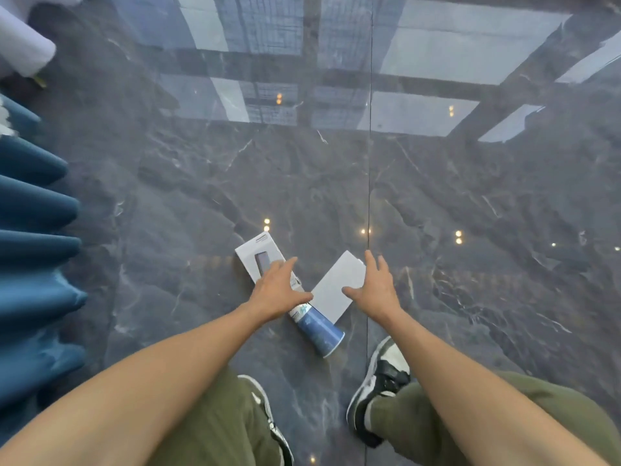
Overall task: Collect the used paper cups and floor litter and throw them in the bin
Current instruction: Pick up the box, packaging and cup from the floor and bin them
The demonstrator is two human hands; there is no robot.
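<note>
- You see a blue paper cup point(317, 327) lying on its side, mouth toward you.
- A printed white box point(260, 260) and a plain white box point(337, 285) lie flat just beyond it.

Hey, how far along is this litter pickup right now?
Nothing looks collected yet. The paper cup, printed box and plain white box all lie on the floor. The left hand and right hand reach open over them. No bin is visible.

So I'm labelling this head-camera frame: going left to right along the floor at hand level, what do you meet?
Blue curtain → printed white box under the left hand → plain white box → right hand. The blue paper cup lies on its side nearer the person, overlapping both boxes' span, so it is left unplaced.
</note>
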